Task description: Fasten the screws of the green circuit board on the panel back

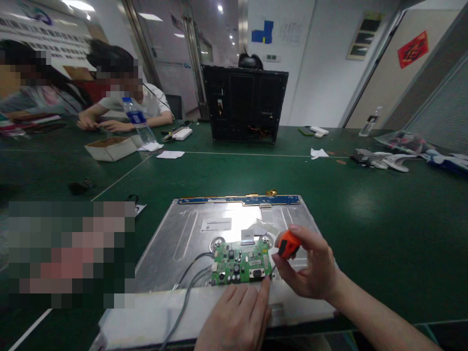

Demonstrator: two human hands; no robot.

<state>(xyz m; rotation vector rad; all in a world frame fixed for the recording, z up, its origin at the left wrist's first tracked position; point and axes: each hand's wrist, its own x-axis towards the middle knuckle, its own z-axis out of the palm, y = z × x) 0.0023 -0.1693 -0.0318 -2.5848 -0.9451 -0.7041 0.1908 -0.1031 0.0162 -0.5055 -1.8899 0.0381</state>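
My right hand [314,268] grips a screwdriver [289,243] by its orange and black handle. The thin shaft slants down to the lower right corner of a green circuit board [239,258]. My left hand [237,317] holds nothing; it lies low in front of the board, index finger stretched toward that same corner. Under the board is a flat metal display panel [190,229] with a blue circuit strip [219,200] along its far edge. Grey cables [190,287] run from the board's left side. The screwdriver's tip is too small to make out.
The green table [383,243] extends all around. Farther off stand a black open-backed case [244,105], a water bottle [139,122] and a white box [111,148]. A plastic-wrapped bundle [405,141] lies at right. Two people sit at left; another is behind the case.
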